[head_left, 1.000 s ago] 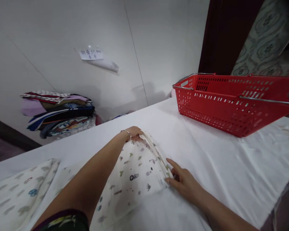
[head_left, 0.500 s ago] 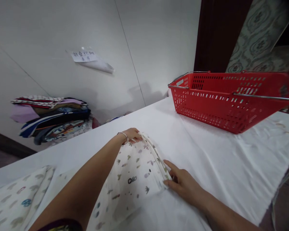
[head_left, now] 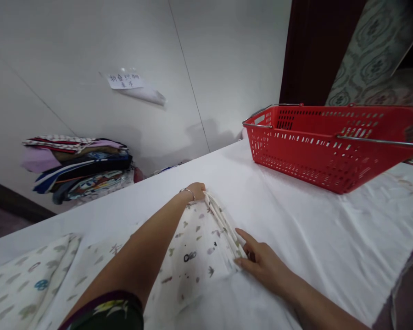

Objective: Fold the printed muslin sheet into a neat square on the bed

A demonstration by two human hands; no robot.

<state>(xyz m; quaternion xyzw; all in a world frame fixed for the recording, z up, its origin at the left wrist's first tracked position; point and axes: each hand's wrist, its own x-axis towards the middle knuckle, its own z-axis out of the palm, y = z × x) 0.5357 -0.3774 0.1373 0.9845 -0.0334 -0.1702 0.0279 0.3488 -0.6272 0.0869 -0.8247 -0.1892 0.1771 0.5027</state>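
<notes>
A white cloth (head_left: 187,275) with small plant and animal prints lies in front of me, its right edge doubled into a narrow fold. My left hand (head_left: 197,190), a bracelet at its wrist, is closed on the far end of that fold. At the near end, my right hand (head_left: 259,259) pinches the edge between thumb and fingers. My left forearm hides part of the cloth. Another printed cloth, folded (head_left: 24,282), rests at the lower left.
A red plastic basket (head_left: 296,158) with metal handles stands at the back right of the white-covered table (head_left: 282,220). Stacked folded clothes (head_left: 82,167) sit beyond the table's far left edge. A paper note (head_left: 125,81) is taped to the wall.
My left hand has shifted slightly right and its fingers have closed on the cloth. The fold's far end is drawn up a little. My right hand stays nearly in place.
</notes>
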